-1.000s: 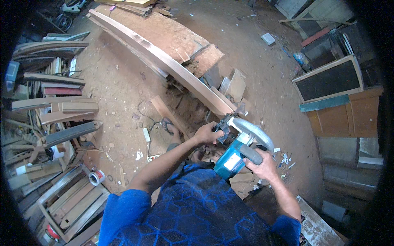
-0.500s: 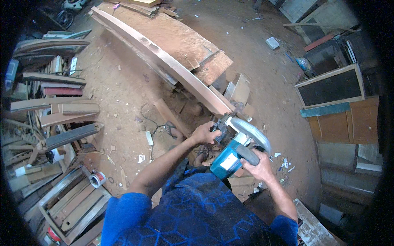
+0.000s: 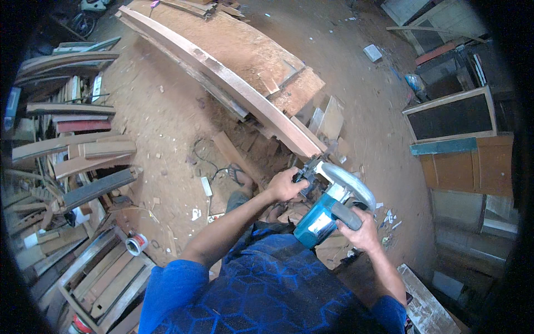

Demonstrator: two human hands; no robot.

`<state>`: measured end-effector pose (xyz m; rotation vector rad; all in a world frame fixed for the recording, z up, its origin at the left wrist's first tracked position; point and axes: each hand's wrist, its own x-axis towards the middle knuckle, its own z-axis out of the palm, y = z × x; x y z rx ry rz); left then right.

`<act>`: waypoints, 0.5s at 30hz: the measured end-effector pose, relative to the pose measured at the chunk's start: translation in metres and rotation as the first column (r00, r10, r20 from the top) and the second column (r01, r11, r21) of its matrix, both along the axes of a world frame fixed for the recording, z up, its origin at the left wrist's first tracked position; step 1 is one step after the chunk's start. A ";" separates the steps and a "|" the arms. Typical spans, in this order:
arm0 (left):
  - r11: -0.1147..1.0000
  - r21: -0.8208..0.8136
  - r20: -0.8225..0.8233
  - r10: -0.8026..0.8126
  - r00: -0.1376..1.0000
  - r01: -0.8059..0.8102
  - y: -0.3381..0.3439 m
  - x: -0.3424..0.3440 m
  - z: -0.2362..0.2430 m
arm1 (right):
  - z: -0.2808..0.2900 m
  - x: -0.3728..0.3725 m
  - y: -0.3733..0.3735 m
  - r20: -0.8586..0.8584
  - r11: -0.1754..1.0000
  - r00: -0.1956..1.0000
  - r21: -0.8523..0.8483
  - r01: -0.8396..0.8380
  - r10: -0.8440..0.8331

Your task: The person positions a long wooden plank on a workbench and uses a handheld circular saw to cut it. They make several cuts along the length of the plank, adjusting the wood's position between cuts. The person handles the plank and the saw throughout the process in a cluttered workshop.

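Saw point(image 3: 329, 205) sits at end of beam point(image 3: 283, 123), right hand point(image 3: 359, 229) clenched round handle point(image 3: 346, 216), left hand point(image 3: 285, 185) grasping its front, presumably to steady it.

Tin point(image 3: 136, 244) by wooden frame point(image 3: 87, 256), left; dark framed panel point(image 3: 451, 116), right; motorbike point(image 3: 85, 23), upper left.

Both hands point(image 3: 360, 230) hold a teal saw point(image 3: 319, 222) by a plank point(image 3: 245, 93).

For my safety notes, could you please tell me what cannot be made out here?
Head view:
Blade of the circular saw: hidden by its guard.
Some fingers of the right hand: hidden behind the handle.
Motorbike: cut off by the top edge.
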<state>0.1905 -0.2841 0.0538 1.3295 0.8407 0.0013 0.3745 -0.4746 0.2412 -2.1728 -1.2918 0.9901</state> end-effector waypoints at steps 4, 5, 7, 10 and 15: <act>0.999 0.039 -0.015 -0.005 1.000 0.006 0.008 -0.003 -0.001 | -0.003 -0.003 0.009 0.003 1.000 1.000 0.031 -0.003 0.003; 0.999 0.035 -0.009 -0.006 1.000 0.007 0.011 -0.004 -0.002 | -0.003 -0.004 0.011 -0.002 1.000 1.000 0.030 0.002 -0.002; 0.998 0.057 0.005 0.003 1.000 -0.003 0.014 -0.006 -0.007 | -0.003 -0.006 0.015 -0.015 1.000 1.000 0.029 0.011 -0.011; 0.991 0.133 0.018 0.023 1.000 -0.025 0.018 -0.011 -0.020 | -0.004 -0.009 0.023 0.024 0.999 1.000 0.041 -0.021 0.020; 0.987 0.158 -0.022 0.015 1.000 -0.012 0.031 -0.014 -0.026 | -0.012 -0.012 0.032 -0.041 0.998 0.999 0.060 0.017 -0.015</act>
